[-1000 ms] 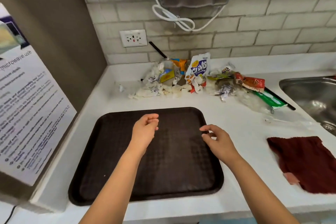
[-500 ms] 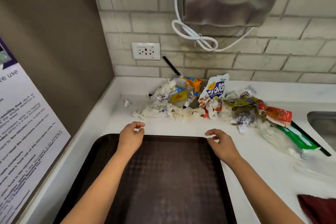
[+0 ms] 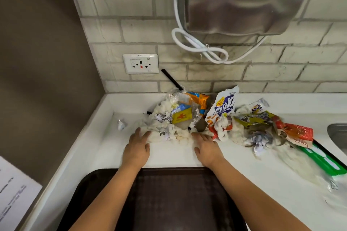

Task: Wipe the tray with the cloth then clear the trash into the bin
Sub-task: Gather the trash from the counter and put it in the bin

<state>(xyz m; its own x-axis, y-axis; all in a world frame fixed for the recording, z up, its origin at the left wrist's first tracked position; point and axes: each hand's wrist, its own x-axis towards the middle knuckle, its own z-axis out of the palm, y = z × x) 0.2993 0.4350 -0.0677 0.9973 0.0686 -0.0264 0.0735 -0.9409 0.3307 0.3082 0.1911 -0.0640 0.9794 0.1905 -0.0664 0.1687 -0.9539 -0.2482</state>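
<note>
A dark brown tray [image 3: 174, 199] lies on the white counter at the bottom of the view, partly under my forearms. Beyond it a pile of trash [image 3: 221, 122] stretches along the wall: crumpled white tissue, snack wrappers, a white-and-purple chip bag [image 3: 224, 107], a red wrapper [image 3: 298, 133] and a green packet [image 3: 324, 161]. My left hand [image 3: 137, 148] rests flat and open at the left edge of the tissue. My right hand [image 3: 206, 148] is open too, fingertips touching the tissue in the pile's middle. The cloth and the bin are out of view.
A steel sink edge [image 3: 338, 135] shows at the far right. A wall socket [image 3: 140, 63] and a steel hand dryer [image 3: 244, 0] with a looped white cable hang above the pile. A brown side wall [image 3: 43, 62] with a printed notice closes the left.
Both hands have moved forward from over the tray, across the counter, to the near edge of the trash pile. The view has shifted forward, so the cloth has dropped out of sight.
</note>
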